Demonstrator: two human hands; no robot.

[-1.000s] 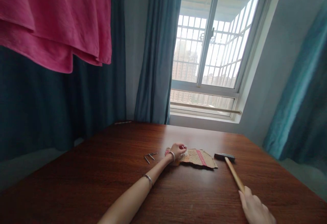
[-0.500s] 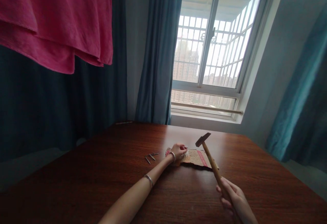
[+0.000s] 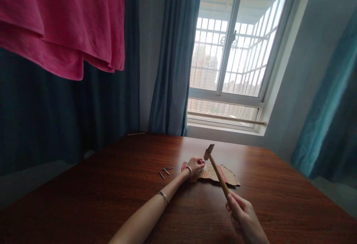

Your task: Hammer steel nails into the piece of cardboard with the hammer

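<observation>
Gripping the hammer (image 3: 219, 175) by its wooden handle, the right hand (image 3: 242, 210) is curled tight. The left hand (image 3: 196, 163), drawn narrow, rests at the cardboard (image 3: 232, 178); whether it pinches something, I cannot tell. Nails (image 3: 166, 171) lie to its left; brown tabletop (image 3: 111, 177) stretches outward to far and right edges.

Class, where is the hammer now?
In the head view, right of centre: the hammer is in the right hand, its head near the left hand.
</observation>
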